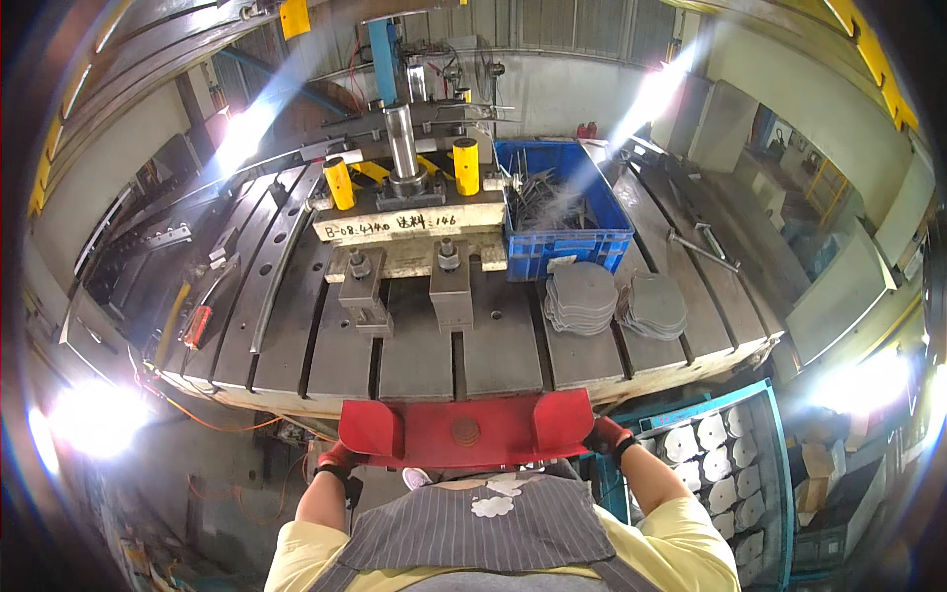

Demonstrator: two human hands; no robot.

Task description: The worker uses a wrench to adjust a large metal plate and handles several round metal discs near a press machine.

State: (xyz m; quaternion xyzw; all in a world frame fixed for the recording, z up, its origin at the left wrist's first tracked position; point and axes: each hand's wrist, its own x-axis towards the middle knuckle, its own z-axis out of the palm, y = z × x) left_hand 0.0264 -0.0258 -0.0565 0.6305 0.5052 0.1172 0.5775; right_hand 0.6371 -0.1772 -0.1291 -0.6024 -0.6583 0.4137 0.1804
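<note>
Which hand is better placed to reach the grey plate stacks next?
Probably the right hand: it is at the right end of the red panel, nearer the plate stacks; the left hand is at the opposite end.

The slotted steel bed [414, 367] and stacked metal plates [580, 299] show a metalworking shop.

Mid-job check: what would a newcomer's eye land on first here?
Probably the bright red panel at lower centre, with the left hand and right hand at its two ends. Next, the blue bin of metal scraps on the table, right of two yellow posts.
</note>
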